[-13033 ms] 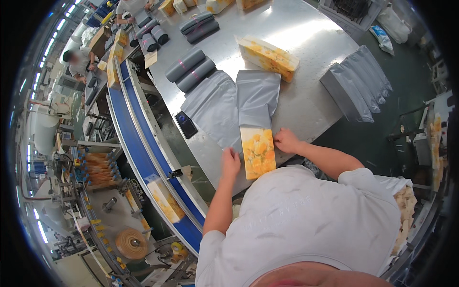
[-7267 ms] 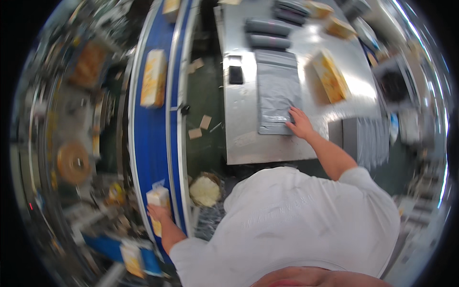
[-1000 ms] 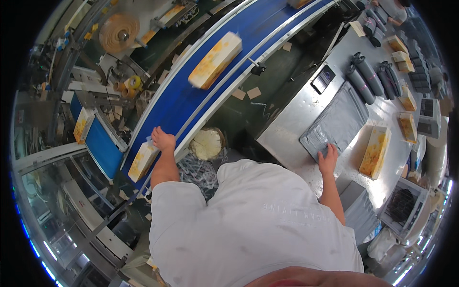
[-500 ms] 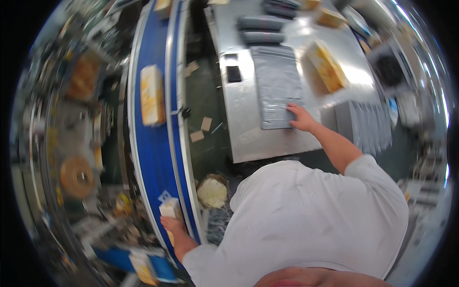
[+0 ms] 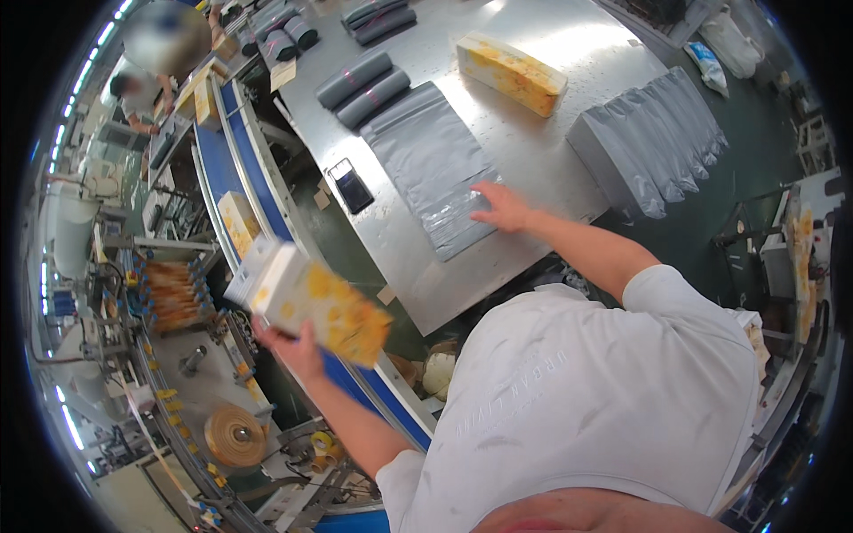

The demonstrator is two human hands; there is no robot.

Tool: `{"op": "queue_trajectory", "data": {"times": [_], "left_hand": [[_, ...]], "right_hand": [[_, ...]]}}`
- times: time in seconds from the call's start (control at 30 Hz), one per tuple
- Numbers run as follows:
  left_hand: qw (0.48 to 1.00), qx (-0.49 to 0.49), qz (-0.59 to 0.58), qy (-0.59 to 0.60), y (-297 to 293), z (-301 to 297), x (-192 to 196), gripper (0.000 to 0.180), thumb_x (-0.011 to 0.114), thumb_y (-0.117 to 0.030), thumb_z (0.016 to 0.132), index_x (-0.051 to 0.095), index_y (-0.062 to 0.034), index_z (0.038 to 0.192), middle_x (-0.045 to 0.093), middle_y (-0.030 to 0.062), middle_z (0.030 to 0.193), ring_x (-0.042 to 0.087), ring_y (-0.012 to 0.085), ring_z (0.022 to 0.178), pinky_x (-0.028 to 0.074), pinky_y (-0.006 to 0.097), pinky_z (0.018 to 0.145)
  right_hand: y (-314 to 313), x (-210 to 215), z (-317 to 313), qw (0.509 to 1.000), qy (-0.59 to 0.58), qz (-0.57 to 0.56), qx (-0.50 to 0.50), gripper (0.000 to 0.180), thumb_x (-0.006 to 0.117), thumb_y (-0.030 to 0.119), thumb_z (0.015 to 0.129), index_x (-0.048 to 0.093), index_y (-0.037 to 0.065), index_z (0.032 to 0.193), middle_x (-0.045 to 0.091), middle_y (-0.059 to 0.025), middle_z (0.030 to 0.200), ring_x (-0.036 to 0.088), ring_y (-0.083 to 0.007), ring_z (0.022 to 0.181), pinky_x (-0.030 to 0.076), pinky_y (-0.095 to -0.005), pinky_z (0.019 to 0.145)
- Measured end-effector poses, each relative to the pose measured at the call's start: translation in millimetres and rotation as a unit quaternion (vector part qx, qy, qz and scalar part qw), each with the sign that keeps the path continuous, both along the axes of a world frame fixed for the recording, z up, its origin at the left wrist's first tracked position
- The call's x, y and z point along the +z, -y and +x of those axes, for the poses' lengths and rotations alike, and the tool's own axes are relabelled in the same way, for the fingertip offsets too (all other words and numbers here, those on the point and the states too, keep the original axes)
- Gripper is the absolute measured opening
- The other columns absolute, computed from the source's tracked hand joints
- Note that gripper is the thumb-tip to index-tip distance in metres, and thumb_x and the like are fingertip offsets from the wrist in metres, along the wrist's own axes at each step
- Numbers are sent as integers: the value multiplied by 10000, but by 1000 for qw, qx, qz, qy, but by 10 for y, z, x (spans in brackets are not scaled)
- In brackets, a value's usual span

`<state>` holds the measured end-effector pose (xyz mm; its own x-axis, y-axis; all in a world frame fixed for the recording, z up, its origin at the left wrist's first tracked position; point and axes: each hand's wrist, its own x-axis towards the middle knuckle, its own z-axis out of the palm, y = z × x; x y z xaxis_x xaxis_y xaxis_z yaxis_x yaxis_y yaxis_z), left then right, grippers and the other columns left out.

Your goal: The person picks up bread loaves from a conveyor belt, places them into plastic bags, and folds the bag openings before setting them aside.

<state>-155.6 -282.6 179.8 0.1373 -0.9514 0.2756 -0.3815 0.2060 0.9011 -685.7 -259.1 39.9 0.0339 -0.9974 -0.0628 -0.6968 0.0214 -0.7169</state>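
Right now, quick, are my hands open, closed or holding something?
Left hand: closed, holding a white-and-yellow, flower-patterned rectangular pack.
Right hand: open, resting on flat grey plastic packaging.

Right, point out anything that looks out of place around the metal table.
A phone lies on the metal table beside the flat grey bag, odd as likely a personal item. Tan scraps lie on the floor between table and conveyor, looking like dropped litter. Nothing else stands out.

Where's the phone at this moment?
In the head view, left of centre, the phone lies on the metal table near its left edge, just left of the flat grey bag under the right hand.
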Motion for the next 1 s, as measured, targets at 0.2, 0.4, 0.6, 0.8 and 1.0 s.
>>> {"op": "queue_trajectory", "data": {"times": [0.2, 0.4, 0.6, 0.8, 1.0], "left_hand": [[935, -177, 264, -158, 241, -2774, -1273, 833, 729, 30, 903, 297, 24, 1616, 523, 160, 1511, 564, 243, 1347, 451, 372, 1142], [953, -126, 215, -174, 691, -3432, -1469, 888, 773, -10, 924, 233, 25, 1628, 530, 190, 1486, 586, 257, 1277, 473, 378, 1103], [961, -165, 191, -110, 935, -3311, -1380, 939, 797, 7, 874, 246, -38, 1632, 621, 83, 1181, 629, 211, 1077, 534, 364, 952], [886, -343, 65, 304, 985, -3604, -955, 464, 809, -188, 828, 724, -94, 1274, 550, 231, 1335, 561, 412, 1210, 468, 450, 1080], [962, -71, 89, 247, 716, -3488, -1439, 693, 842, -365, 853, 623, 55, 1358, 235, 300, 1694, 250, 494, 1547, 240, 491, 1286]], "right_hand": [[-343, 118, 180, 980, 162, -93, -70, 778, 741, 422, 944, 442, 61, 1565, 530, -236, 1530, 482, -422, 1429, 384, -460, 1202], [-210, 326, -298, 971, 167, 146, -91, 453, 751, 301, 941, 662, 66, 1318, 660, -115, 1372, 536, -377, 1367, 470, -467, 1093], [416, 59, -662, 969, -193, -122, 92, 389, 658, 201, 924, 695, 130, 1305, 545, -40, 1543, 407, -332, 1492, 357, -522, 1198], [509, 294, -721, 988, -125, -63, 68, 626, 610, 187, 936, 495, 170, 1552, 400, -22, 1651, 343, -363, 1512, 284, -565, 1229], [201, 560, -493, 974, -87, -129, 163, 546, 632, 181, 923, 568, 133, 1464, 523, -47, 1530, 438, -347, 1425, 326, -538, 1197]]}}
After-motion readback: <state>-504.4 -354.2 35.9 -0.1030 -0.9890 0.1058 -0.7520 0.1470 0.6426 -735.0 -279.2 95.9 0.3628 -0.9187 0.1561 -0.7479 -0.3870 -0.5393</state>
